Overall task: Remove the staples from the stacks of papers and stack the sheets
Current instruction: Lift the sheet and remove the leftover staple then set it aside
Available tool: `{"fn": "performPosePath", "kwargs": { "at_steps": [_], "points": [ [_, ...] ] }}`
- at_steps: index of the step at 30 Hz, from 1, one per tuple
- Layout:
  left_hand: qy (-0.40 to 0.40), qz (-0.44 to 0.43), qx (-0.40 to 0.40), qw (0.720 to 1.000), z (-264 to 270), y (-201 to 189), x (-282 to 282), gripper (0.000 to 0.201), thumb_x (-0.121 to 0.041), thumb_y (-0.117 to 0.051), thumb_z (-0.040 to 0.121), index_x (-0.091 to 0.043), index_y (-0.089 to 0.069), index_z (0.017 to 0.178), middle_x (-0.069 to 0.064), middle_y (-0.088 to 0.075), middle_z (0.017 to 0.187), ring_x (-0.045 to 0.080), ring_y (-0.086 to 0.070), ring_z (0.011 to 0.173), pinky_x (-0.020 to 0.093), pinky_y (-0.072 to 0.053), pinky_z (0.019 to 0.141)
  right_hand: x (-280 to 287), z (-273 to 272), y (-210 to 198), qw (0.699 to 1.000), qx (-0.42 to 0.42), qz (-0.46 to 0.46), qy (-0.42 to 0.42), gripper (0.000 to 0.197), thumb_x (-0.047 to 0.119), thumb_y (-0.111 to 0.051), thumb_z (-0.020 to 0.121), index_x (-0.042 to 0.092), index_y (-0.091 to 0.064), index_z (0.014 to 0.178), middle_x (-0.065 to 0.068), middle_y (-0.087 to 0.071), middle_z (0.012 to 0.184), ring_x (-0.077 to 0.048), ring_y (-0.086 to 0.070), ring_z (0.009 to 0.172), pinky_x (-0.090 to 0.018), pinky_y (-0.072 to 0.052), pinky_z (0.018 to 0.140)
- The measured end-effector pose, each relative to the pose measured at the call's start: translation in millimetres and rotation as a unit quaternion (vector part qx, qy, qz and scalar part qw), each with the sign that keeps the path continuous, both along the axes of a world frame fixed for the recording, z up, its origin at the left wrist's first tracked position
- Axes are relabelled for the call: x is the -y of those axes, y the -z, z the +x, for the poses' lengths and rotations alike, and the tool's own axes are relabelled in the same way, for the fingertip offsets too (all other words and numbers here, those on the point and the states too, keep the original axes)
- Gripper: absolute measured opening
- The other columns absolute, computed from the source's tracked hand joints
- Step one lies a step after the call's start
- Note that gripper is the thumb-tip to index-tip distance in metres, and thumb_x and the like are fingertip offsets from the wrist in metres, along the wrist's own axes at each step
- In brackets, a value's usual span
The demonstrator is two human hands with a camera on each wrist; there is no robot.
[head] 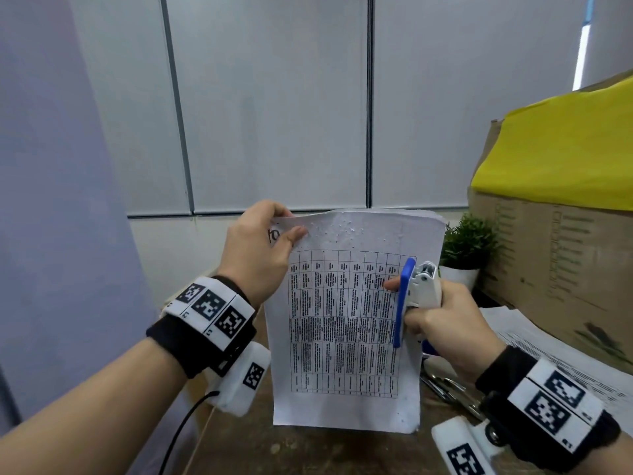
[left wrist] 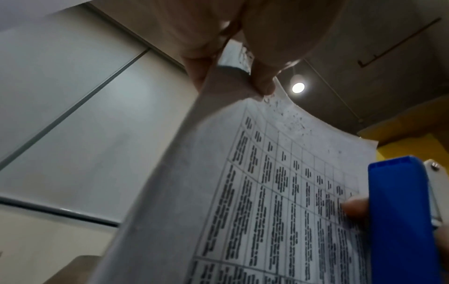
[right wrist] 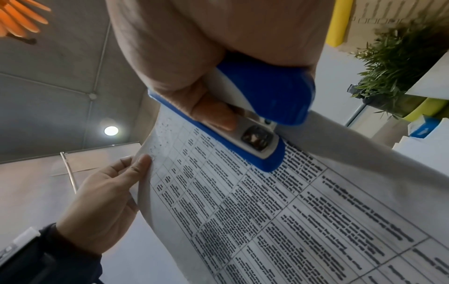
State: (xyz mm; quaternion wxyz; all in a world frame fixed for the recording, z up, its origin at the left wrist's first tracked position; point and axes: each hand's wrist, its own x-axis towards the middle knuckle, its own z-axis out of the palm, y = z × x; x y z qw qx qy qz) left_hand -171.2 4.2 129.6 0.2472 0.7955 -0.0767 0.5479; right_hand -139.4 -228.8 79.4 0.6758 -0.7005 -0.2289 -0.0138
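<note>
Between the two hands, held upright above the table (head: 325,450), is the stack of papers (head: 346,323), its bottom edge just over the surface. The left hand (head: 260,248) pinches the top corner, thumb on the printed face and fingers curled behind. The right hand (head: 445,320) is wrapped round a blue-and-white stapler (head: 416,296) and at the same time clamps the opposite edge of the stack; one fingertip shows on the printed face beside the tool.

Handling, as judged: the stack is light and limp. It bows between the two grips, as the left wrist view shows. The strip just beside the left thumb is peppered with small holes and is rough there, so it is likely to tear if pulled hard. No staple can be made out in any view. The sound place to hold is the corner and margin clear of that perforated strip, with the sheets supported from both sides.

Surface and room: below the grips the table is brown and mottled. Beyond the right hand lie more printed sheets (head: 561,365), a small potted plant (head: 467,248) and a cardboard box (head: 561,241) with yellow covering. Metal items lie on the table under the right wrist; what they are cannot be told. Pale wall panels stand behind.
</note>
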Motion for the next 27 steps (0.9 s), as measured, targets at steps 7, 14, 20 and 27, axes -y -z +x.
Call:
{"fn": "performPosePath", "kwargs": {
  "at_steps": [7,14,20,27],
  "points": [
    [0.132,-0.210,-0.063,0.967,-7,2,4,0.025,-0.020,-0.078,0.081,-0.019,-0.058,0.096,-0.004,-0.068,0.088,0.007,-0.065,0.076,0.019,-0.054,0.070,-1,3,-1,0.999,-0.028,0.011,0.015,0.047,-0.028,-0.044,0.072,0.006,-0.070,0.092,-0.010,-0.071,0.095,-0.021,-0.065,0.081,-0.021,-0.051,0.047],
    [0.218,-0.276,-0.018,0.936,-11,0,8,0.012,-0.011,-0.071,0.086,-0.019,-0.064,0.092,-0.005,-0.073,0.083,0.006,-0.070,0.075,0.022,-0.058,0.067,-4,-3,-20,0.999,0.019,0.044,0.021,0.046,-0.026,-0.046,0.070,0.007,-0.070,0.091,-0.015,-0.068,0.090,-0.022,-0.058,0.071,-0.025,-0.048,0.047],
    [0.191,-0.336,-0.062,0.920,-12,22,10,0.036,-0.020,-0.078,0.079,-0.008,-0.060,0.109,0.004,-0.074,0.095,0.019,-0.073,0.087,0.034,-0.060,0.078,-8,-10,1,0.997,-0.034,0.056,-0.037,0.053,-0.027,-0.043,0.071,0.006,-0.066,0.104,-0.009,-0.066,0.085,-0.021,-0.057,0.074,-0.022,-0.046,0.047],
    [0.223,-0.373,-0.080,0.897,-11,18,18,0.052,-0.051,-0.074,0.070,-0.021,-0.062,0.111,0.002,-0.074,0.108,0.025,-0.069,0.104,0.052,-0.052,0.096,-8,3,2,0.997,-0.012,0.076,-0.003,0.053,-0.028,-0.041,0.069,0.011,-0.072,0.087,-0.015,-0.065,0.084,-0.028,-0.056,0.075,-0.035,-0.050,0.058]
  ]
}}
